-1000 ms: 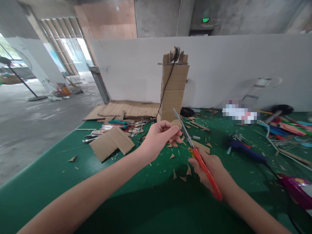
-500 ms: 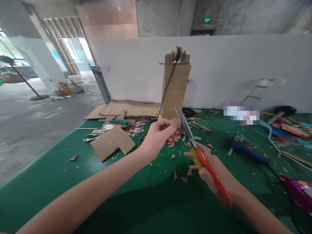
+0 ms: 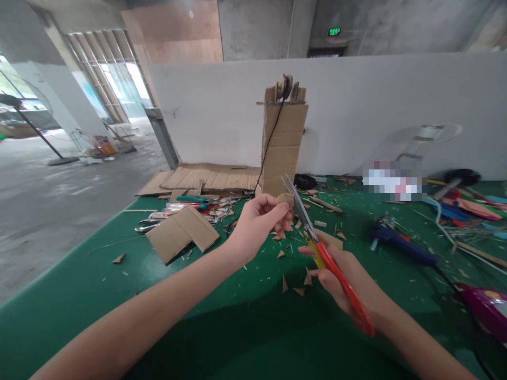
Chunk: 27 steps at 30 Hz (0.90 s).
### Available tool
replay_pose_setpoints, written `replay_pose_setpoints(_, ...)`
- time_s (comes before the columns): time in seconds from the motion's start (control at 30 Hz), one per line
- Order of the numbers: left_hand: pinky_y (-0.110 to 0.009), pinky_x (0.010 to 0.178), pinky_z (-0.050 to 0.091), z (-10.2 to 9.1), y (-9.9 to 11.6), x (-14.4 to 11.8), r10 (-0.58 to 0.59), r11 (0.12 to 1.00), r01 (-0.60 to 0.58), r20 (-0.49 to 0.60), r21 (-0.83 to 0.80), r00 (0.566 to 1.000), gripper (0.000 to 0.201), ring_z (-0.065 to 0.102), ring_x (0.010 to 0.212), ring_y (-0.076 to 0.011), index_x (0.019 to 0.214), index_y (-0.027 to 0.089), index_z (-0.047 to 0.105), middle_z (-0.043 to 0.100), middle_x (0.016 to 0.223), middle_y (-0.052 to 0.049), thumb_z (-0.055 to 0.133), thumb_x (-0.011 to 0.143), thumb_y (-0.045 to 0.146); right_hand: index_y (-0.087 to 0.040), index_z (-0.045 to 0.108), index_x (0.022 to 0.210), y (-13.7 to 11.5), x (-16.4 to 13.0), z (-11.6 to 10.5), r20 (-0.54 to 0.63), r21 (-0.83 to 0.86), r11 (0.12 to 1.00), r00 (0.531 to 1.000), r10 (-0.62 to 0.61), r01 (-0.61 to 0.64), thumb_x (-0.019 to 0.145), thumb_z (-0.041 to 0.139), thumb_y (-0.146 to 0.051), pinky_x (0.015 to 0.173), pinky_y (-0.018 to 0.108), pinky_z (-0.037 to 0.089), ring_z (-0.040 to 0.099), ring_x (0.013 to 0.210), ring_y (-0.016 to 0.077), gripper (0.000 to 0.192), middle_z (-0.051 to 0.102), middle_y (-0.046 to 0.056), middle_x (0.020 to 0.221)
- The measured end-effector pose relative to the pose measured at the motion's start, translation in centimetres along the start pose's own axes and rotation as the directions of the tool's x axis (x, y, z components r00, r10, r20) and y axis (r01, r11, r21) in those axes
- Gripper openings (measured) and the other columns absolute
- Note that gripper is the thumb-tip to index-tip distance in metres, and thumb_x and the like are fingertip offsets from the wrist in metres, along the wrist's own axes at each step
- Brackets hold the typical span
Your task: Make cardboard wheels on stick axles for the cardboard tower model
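My left hand pinches a small rounded piece of cardboard between thumb and fingers. In my right hand is a pair of scissors with red and yellow handles, its blades pointing up and away, close beside the cardboard piece. The blade tips are slightly apart. Behind both hands stands a tall cardboard tower with round discs and a black cord at its top. Several triangular cardboard scraps lie on the green table below the scissors.
Left of my hands lie flat cardboard pieces and teal-handled pliers. A cardboard stack rests against the white partition. To the right are a blue glue gun, a purple object and a heap of coloured odds and ends.
The scissor blades have come slightly closer together beside the cardboard piece. Both hands keep nearly the same place, and the view has shifted a little.
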<state>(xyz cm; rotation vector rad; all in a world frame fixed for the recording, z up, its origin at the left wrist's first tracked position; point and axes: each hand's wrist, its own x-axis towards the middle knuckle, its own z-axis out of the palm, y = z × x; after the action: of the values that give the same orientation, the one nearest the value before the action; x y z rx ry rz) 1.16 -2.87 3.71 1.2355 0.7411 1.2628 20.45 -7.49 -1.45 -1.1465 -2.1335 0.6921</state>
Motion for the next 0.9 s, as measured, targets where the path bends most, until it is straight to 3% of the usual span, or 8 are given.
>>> replay_pose_setpoints(0.33, -0.017, 0.043, 0.043, 0.04, 0.17, 0.02, -0.001, 1.000, 0.001, 0.004, 0.021, 1.000, 0.019, 0.055, 0.048, -0.0062, 0.067, 0.014, 0.049, 0.059, 0.062, 0.000, 0.061, 0.079, 0.023, -0.014, 0.041, 0.132, 0.00, 0.19, -0.04, -0.033, -0.142, 0.988, 0.997, -0.066, 0.060, 0.086, 0.036, -0.055, 0.060, 0.036, 0.054, 0.066, 0.070, 0.0254, 0.061, 0.067, 0.013, 0.095)
replay_pose_setpoints(0.57, -0.018, 0.045, 0.044, -0.37, 0.03, 0.12, -0.010, 0.999, 0.008, 0.038, 0.037, 0.999, 0.018, 0.055, 0.050, -0.0065, 0.068, 0.014, 0.050, 0.060, 0.064, -0.001, 0.060, 0.080, 0.021, -0.016, 0.043, 0.124, 0.21, 0.44, -0.09, -0.041, -0.077, 0.997, 0.999, 0.001, -0.004, 0.086, 0.039, -0.053, 0.063, 0.033, 0.054, 0.066, 0.072, 0.0215, 0.053, 0.067, 0.011, 0.095)
replay_pose_setpoints(0.73, -0.018, 0.045, 0.043, -0.63, -0.13, 0.27, -0.035, 0.999, 0.035, 0.041, 0.009, 0.999, 0.018, 0.053, 0.049, -0.0059, 0.068, 0.014, 0.050, 0.059, 0.063, 0.000, 0.061, 0.079, 0.022, -0.018, 0.050, 0.104, -0.09, 0.64, 0.10, -0.033, -0.104, 0.992, 0.997, 0.074, -0.077, 0.087, 0.040, -0.052, 0.052, 0.028, 0.050, 0.061, 0.053, 0.0166, 0.040, 0.063, 0.002, 0.067)
replay_pose_setpoints(0.9, -0.018, 0.044, 0.042, -0.57, -0.03, 0.24, -0.049, 0.999, 0.048, 0.072, 0.018, 0.996, 0.019, 0.053, 0.049, -0.0060, 0.067, 0.014, 0.051, 0.058, 0.063, 0.000, 0.060, 0.080, 0.024, -0.020, 0.052, 0.090, -0.62, 0.65, 0.21, -0.141, -0.245, 0.957, 0.982, 0.124, -0.156, 0.089, 0.034, -0.051, 0.043, 0.027, 0.043, 0.055, 0.042, 0.0163, 0.035, 0.055, -0.002, 0.050)
